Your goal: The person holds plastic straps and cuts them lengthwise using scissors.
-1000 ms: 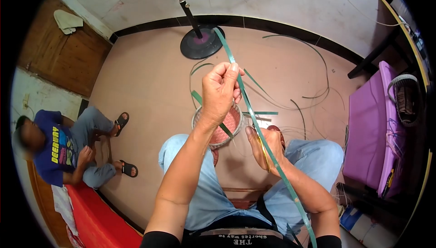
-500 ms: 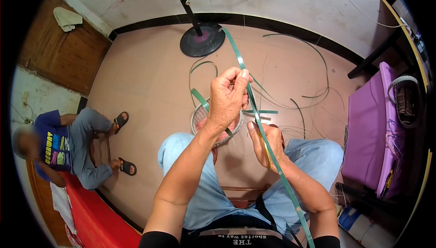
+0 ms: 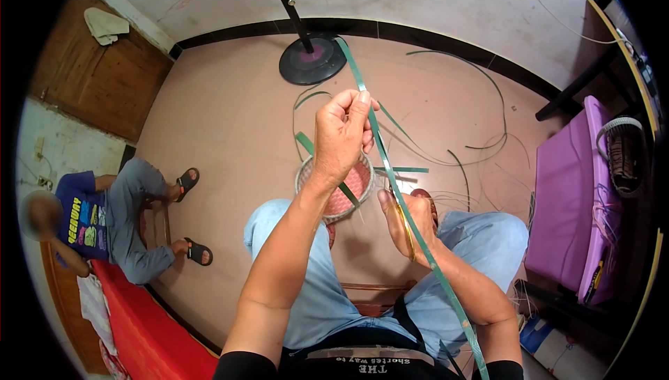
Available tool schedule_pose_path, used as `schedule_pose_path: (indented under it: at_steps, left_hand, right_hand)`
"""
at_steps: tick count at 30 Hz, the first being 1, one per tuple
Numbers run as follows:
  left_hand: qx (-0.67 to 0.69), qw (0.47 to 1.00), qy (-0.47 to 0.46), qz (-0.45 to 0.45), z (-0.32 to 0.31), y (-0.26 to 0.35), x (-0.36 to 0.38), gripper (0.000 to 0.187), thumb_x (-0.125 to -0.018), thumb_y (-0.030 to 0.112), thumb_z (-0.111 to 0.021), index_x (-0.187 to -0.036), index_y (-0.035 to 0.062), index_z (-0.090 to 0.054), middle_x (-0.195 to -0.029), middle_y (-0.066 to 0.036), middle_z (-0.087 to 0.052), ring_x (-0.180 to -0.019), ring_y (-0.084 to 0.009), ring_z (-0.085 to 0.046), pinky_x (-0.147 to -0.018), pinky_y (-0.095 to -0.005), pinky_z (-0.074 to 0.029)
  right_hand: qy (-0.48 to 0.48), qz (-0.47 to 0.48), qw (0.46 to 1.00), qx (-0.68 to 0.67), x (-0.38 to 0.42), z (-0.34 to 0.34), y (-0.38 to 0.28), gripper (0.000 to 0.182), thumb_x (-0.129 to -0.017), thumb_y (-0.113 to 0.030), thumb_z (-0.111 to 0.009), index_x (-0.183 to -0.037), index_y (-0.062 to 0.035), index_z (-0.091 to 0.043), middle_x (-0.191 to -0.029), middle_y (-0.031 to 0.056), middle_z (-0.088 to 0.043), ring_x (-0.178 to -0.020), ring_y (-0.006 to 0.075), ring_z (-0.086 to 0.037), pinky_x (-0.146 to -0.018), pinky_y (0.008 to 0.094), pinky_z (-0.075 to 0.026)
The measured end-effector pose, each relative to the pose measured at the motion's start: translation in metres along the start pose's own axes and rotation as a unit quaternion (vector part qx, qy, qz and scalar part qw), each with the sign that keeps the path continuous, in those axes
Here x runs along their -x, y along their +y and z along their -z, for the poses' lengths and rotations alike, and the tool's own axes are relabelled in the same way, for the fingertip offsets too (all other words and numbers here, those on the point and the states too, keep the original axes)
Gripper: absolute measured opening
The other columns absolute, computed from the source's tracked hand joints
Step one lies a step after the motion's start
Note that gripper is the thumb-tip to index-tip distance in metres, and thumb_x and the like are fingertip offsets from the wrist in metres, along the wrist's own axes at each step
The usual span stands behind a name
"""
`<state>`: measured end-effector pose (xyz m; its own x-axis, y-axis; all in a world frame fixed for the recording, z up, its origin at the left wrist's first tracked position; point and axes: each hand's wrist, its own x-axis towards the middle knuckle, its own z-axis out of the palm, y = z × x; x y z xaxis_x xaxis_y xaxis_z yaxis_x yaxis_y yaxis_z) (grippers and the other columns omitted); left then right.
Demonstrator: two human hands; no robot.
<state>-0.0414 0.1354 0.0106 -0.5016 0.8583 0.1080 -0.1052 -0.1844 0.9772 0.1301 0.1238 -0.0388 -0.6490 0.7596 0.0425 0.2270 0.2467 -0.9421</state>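
Note:
A long green strip (image 3: 388, 164) runs from above my hands down past my right forearm. My left hand (image 3: 343, 129) is closed, pinching the strip between thumb and fingers. Lower and to the right, my right hand (image 3: 409, 223) is closed around yellow-handled scissors (image 3: 405, 230), beside the strip. The blades are mostly hidden. Beneath my left hand, a round basket (image 3: 304, 178) with a reddish inside stands on the floor, with green strips across it.
A round black stand base (image 3: 296, 66) is near the wall. Loose strips (image 3: 498, 101) lie on the floor. On the right is a purple bin (image 3: 564, 192) with a small basket (image 3: 622, 157) on top. Another person (image 3: 132, 220) sits at the left.
My left hand has moved slightly up and left along with the strip, and more of the basket's inside shows. My right hand has hardly moved.

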Motion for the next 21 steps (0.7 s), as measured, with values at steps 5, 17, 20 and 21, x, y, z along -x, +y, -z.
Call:
schedule_pose_path:
  at_steps: [5,17,20,21]
  left_hand:
    - [-0.038,0.999,-0.001,0.013,-0.005,-0.001,0.006,0.026,-0.098,0.021,-0.052,-0.083,0.0000,-0.057,-0.056,0.002,-0.047,-0.044,-0.0033,-0.043,-0.039,-0.0192,-0.037]
    - [-0.026,1.000,-0.011,0.003,-0.011,-0.004,0.010,0.025,-0.098,0.020,-0.053,-0.083,-0.0001,-0.058,-0.055,0.002,-0.047,-0.044,-0.0036,-0.045,-0.039,-0.0200,-0.039]
    - [-0.029,1.000,-0.009,0.004,-0.010,-0.003,0.011,0.025,-0.098,0.020,-0.053,-0.084,-0.0001,-0.058,-0.055,0.002,-0.048,-0.044,-0.0037,-0.045,-0.039,-0.0200,-0.039]
    - [-0.029,1.000,-0.008,0.005,-0.010,-0.003,0.010,0.025,-0.098,0.020,-0.053,-0.084,-0.0002,-0.058,-0.055,0.002,-0.048,-0.044,-0.0038,-0.045,-0.039,-0.0201,-0.039]
  right_hand:
    - [0.002,0.003,1.000,-0.001,-0.006,0.002,-0.006,0.047,-0.095,-0.027,-0.055,-0.059,0.0035,-0.051,-0.044,0.0128,-0.041,-0.041,0.0133,-0.040,-0.040,0.0352,-0.033]
    - [0.028,-0.008,0.999,-0.021,-0.007,0.000,-0.007,0.047,-0.096,-0.026,-0.054,-0.059,0.0037,-0.051,-0.044,0.0098,-0.042,-0.043,0.0123,-0.040,-0.040,0.0349,-0.033]
    - [0.033,-0.003,0.999,-0.024,-0.008,-0.002,-0.004,0.047,-0.096,-0.024,-0.055,-0.058,0.0036,-0.050,-0.044,0.0093,-0.041,-0.043,0.0108,-0.039,-0.039,0.0337,-0.032]
    - [0.032,0.004,0.999,-0.018,-0.008,-0.001,-0.004,0.047,-0.096,-0.024,-0.055,-0.058,0.0034,-0.050,-0.044,0.0092,-0.041,-0.043,0.0108,-0.039,-0.039,0.0335,-0.031]
